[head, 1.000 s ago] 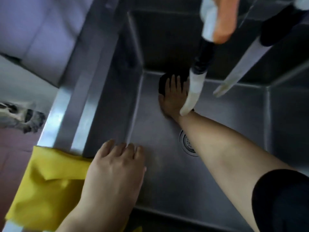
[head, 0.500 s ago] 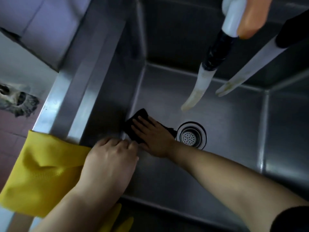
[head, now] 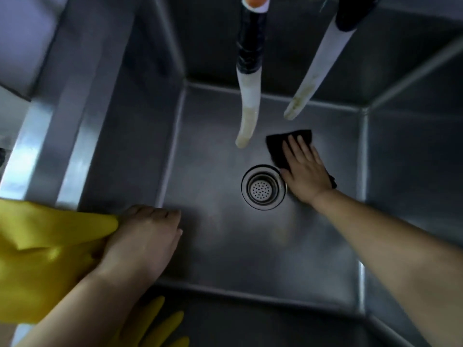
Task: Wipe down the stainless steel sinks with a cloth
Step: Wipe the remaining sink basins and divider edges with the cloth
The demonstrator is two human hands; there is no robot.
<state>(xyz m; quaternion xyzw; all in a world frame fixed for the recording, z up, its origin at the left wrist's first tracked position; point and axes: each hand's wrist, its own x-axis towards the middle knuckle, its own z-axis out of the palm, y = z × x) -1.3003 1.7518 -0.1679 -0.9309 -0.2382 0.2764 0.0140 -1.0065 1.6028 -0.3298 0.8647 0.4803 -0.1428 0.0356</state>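
Fingers (head: 297, 149) of the right hand (head: 304, 171) lie spread and flat, pressing a dark cloth (head: 278, 146) against the floor of the sink (head: 205, 246); they pin it under the palm rather than close around it. The cloth sits just beside the drain (head: 263, 187), on the side farther from the person, with one corner showing past the wrist. Two pale hoses (head: 248, 113) hang down over the basin beyond the drain, their tips clear of the cloth. The left hand (head: 140, 241) rests with its fingers curled loosely over the sink's near-left rim, nearer the person than the drain, holding nothing that can be made out and lying against a yellow rubber glove (head: 45, 246) draped there.

Judging by this, the wiping is under way on the basin floor. No clear line shows between wiped and unwiped steel, so progress there is uncertain. The walls, rim and corners seem left to do, as does any neighbouring sink, which is barely in view.
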